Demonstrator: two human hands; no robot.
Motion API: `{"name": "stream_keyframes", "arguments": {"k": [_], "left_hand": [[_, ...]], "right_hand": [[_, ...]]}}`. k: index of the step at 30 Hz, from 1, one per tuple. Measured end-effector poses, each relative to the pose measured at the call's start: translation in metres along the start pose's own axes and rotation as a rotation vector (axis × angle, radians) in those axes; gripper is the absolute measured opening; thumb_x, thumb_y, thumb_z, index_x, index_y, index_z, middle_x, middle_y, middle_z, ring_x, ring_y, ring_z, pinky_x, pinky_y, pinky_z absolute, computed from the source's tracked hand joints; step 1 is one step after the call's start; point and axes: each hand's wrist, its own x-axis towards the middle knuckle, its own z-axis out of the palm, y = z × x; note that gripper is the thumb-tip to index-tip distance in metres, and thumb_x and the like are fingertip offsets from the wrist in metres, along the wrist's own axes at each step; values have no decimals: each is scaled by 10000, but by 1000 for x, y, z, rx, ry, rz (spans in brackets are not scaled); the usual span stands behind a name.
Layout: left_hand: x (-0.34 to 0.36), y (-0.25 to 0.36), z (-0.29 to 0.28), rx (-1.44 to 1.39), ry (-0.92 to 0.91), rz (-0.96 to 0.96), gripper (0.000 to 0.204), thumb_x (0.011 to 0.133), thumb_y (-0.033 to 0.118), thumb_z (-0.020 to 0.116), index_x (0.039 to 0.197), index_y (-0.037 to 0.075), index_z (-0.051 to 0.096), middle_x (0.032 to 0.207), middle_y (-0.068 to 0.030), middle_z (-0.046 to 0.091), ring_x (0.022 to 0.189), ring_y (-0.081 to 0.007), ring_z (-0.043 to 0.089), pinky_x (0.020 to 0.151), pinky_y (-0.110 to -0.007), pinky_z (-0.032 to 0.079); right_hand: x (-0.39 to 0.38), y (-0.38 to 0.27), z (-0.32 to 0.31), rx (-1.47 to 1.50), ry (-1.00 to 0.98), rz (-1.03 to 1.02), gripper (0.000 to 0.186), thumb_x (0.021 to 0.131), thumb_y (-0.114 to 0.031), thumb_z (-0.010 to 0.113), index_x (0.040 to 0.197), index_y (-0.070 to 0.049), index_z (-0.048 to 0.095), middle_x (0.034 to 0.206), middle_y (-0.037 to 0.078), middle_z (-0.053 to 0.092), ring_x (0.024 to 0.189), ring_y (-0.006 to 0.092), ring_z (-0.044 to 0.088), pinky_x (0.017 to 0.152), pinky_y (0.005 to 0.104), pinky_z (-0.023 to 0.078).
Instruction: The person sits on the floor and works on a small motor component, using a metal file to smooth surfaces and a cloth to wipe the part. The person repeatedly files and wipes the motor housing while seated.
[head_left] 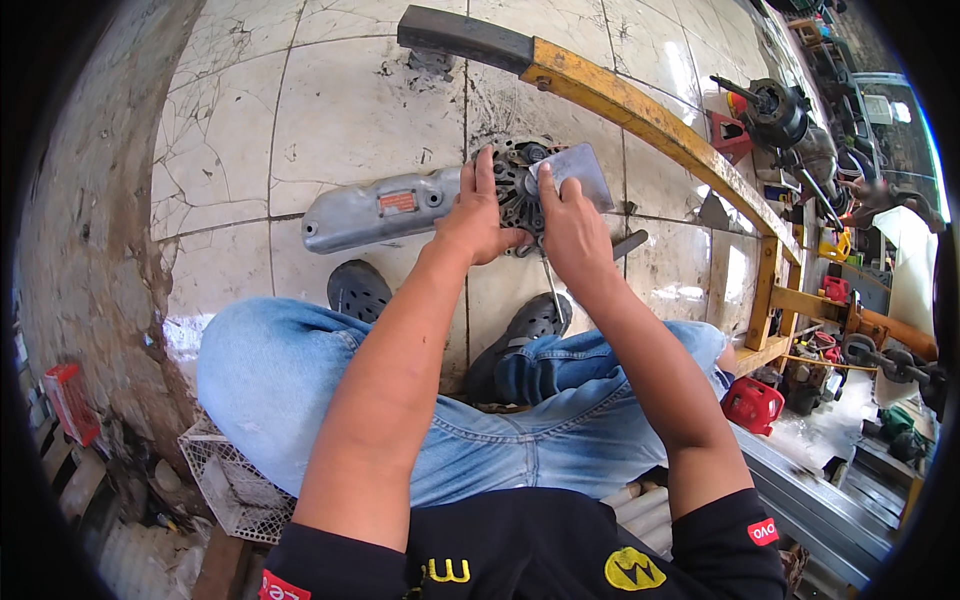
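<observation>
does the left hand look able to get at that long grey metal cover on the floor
Probably yes: the left hand rests on the round motor part, the grey cover lies right beside it, nothing between.

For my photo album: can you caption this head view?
Both hands, left and right, grip a round ribbed metal alternator above a cracked white tile floor.

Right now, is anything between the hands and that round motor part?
Nothing visible. The left hand grips the round motor part directly, and the right hand presses a grey flat sheet against it.
</observation>
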Motion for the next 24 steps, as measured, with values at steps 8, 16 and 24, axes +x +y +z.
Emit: {"name": "stream_keyframes", "arguments": {"k": [8,16,24], "left_hand": [[2,0,-1,22,5,1,1375,691,403,878,1557,207,-172,1637,-169,74,1423,-378,361,1080,-562,405],[1,0,0,3,-1,0,1372,689,366,882,1558,201,-166,1634,-163,78,1416,-380,370,1068,-567,415],[2,5,-5,-17,-47,-5,1422,662,329,907,1544,154,-194,1600,-205,102,1437,-385,310,1143,-469,354]], "right_hand": [[2,-6,-3,32,7,27,601,860,-33,547,1449,-21,428,1020,183,541,834,361,638,689,466,539],[-4,-10,-4,76,-8,36,620,839,14,550,1446,-32,434,1008,196,532,844,392,621,711,479,514],[-10,-8,6,65,-4,26,618,860,-30,553,1464,-35,419,1023,182,541,831,361,639,686,472,543]]}}
